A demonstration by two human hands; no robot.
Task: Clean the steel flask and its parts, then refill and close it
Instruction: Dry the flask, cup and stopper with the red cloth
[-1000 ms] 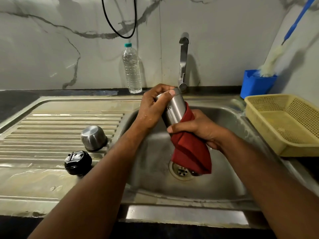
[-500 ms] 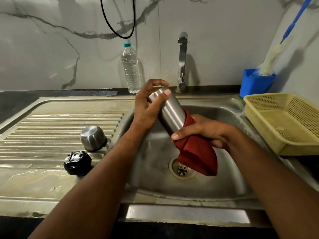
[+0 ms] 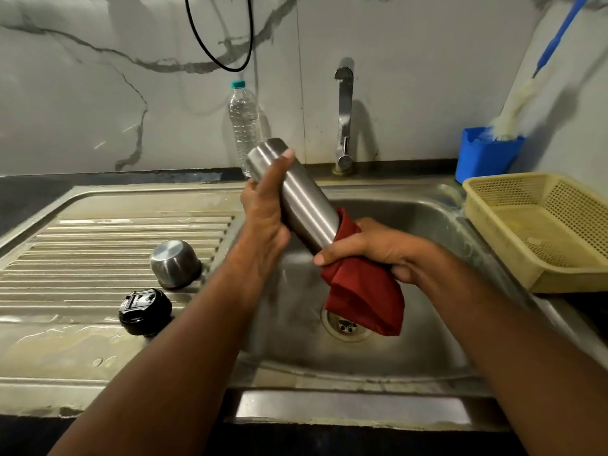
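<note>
Head view: flask (image 3: pixel 297 199) tilted over sink (image 3: pixel 411 205), wiped with cloth (image 3: pixel 362 291).
Left hand (image 3: pixel 266 218) curled around upper flask body, right hand (image 3: pixel 368 248) gripping cloth wrapped on lower end. Cup (image 3: pixel 174 263) and stopper (image 3: pixel 144 311) lying apart on drainboard (image 3: pixel 82 245), so refilling and closing probably left. Open room above basin; tap (image 3: pixel 343 116) behind and basket (image 3: pixel 539 232) to right near enough to bump.

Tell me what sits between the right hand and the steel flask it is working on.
The red cloth does: the right hand grips the steel flask through it at the lower end, over the sink. The left hand holds the flask's upper part bare, with nothing between.
</note>
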